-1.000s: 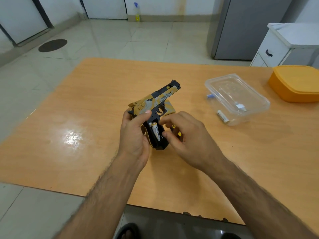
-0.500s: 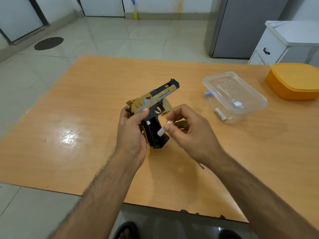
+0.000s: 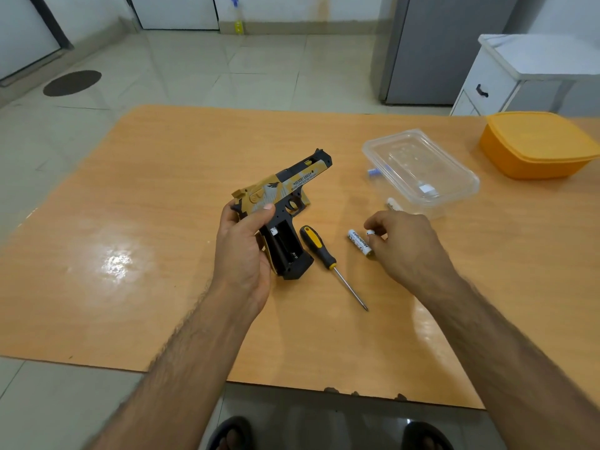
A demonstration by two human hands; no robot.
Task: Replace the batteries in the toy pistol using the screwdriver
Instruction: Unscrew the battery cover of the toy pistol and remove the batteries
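1. Head view, left hand: the left hand (image 3: 243, 251) is wrapped around the back of the grip of the toy pistol (image 3: 282, 206), thumb laid across the side of the frame, fingers closed behind it. It holds the pistol up off the wooden table (image 3: 162, 222).
2. The pistol's long axis runs from the hand up and away to the right, with the muzzle pointing toward the far right and the grip butt down toward the person. The battery compartment (image 3: 284, 245) in the grip faces the camera, uncovered, with a spring visible near its lower end and no cell in it.
3. Right hand: the right hand (image 3: 402, 248) is low over the table to the right of the pistol, palm down, fingers curled together. Its fingertips (image 3: 373, 237) touch a white battery (image 3: 359, 243) lying on the table; a second white cell end shows just under the fingertips, but whether it is pinched or only touched cannot be told.
4. Between the two hands lies the screwdriver (image 3: 319, 251), flat on the table, untouched, its black and yellow handle away from the person and its tip toward them and to the right.
5. Beyond the right hand stands a clear plastic container (image 3: 422, 170), with another white battery (image 3: 393, 204) just beside its near wall. Farther right of that hand sits an orange lidded box (image 3: 535, 144).
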